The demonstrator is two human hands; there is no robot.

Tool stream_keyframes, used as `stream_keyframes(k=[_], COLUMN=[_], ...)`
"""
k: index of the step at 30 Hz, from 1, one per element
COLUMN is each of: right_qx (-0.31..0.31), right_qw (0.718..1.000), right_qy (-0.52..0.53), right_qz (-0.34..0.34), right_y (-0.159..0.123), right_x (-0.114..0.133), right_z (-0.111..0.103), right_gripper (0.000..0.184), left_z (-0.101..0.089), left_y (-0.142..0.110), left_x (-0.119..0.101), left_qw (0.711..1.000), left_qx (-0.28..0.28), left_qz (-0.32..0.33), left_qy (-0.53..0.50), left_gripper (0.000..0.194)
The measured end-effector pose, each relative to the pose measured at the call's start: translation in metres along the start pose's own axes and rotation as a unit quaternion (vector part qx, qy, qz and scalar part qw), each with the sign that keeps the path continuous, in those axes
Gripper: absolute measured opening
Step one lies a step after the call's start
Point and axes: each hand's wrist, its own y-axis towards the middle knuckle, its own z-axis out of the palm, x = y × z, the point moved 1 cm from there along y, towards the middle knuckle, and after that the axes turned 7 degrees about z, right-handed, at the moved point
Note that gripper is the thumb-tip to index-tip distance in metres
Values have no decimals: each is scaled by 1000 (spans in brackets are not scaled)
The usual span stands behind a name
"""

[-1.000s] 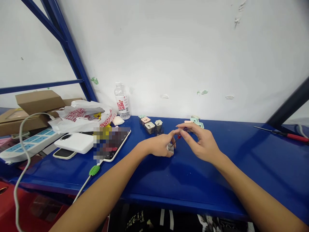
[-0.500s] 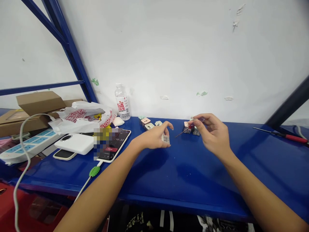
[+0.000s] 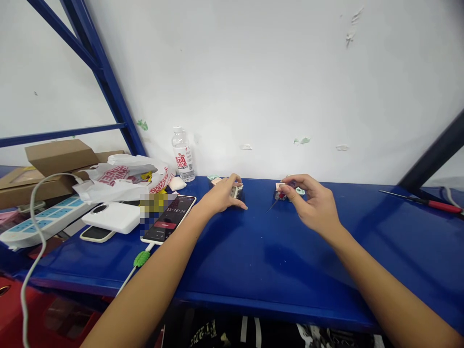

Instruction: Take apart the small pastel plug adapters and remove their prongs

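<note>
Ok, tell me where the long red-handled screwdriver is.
The screwdriver lies at the far right of the head view on the blue shelf, by the dark post, well right of the right hand.

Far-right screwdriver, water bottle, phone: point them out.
Far-right screwdriver point(image 3: 445, 205): head view, on the red handle.
Water bottle point(image 3: 180, 162): head view, on the red-printed label.
Phone point(image 3: 168, 218): head view, on the lit screen.

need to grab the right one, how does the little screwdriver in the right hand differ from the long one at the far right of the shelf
The small screwdriver is gripped in the right hand with its tip angled down, while the long screwdriver lies untouched on the blue shelf. The small screwdriver also looks much shorter than the long screwdriver. Both have red handles and thin shafts.
</note>
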Motion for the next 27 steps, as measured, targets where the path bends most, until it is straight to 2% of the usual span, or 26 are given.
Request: stream_keyframes(k=[10,15,17,21,27], right_qx=[18,22,19,14,17], right_qw=[1000,999,999,999,998], right_qy=[-22,-42,-48,-46,-51], right_qz=[-9,-13,-17,-20,-28], right_y=[-1,-2,-2,-2,-1], right_x=[4,5,5,6,6], right_z=[2,2,2,2,3], right_gripper=[15,15,15,14,15], left_z=[9,9,12,19,23], left_y=[3,-1,-3,-5,-5], left_x=[-1,-11,-14,-18,-21], left_qw=[988,979,977,974,968], left_qx=[109,174,175,161,155], left_qz=[31,80,101,110,127], left_qy=[107,72,74,112,149], left_gripper=[59,36,25,31,19])
